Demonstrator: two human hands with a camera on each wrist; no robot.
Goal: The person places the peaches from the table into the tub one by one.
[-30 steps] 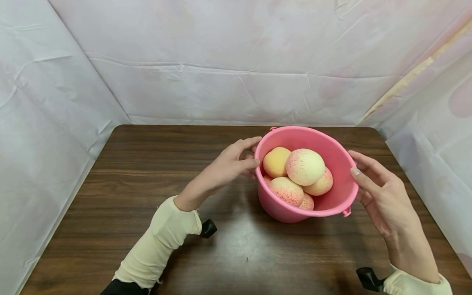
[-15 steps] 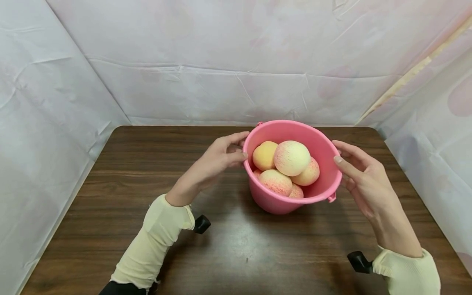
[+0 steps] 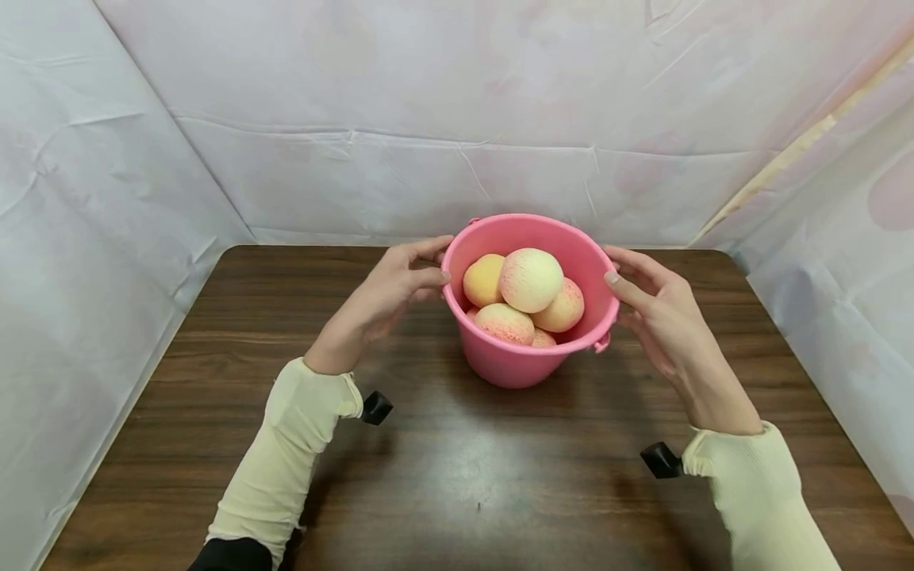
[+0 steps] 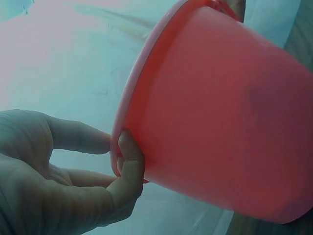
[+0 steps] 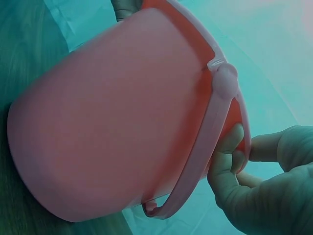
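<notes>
A pink plastic bucket (image 3: 510,369) is at the middle of the dark wooden table, its mouth tilted toward the head camera. Inside lie several peaches, with a pale one (image 3: 531,280) on top and a yellow one (image 3: 483,280) beside it; lower ones are partly hidden. On the bucket's left side, my left hand (image 3: 382,293) pinches the rim between thumb and curled fingers. Opposite, the rim is gripped by my right hand (image 3: 671,325), fingers under its outer edge. The bucket's handle (image 5: 198,152) hangs down along the outer wall in the right wrist view.
The wooden table (image 3: 471,492) has its back edge just behind the bucket. White patterned sheeting (image 3: 400,182) stands behind and on both sides. A small black device (image 3: 376,408) sits at the left wrist and another black device (image 3: 661,460) at the right wrist.
Both hands have moved the bucket of peaches leftward and farther from the person, from the right side of the table to its middle. Their hold on the rim looks the same.
</notes>
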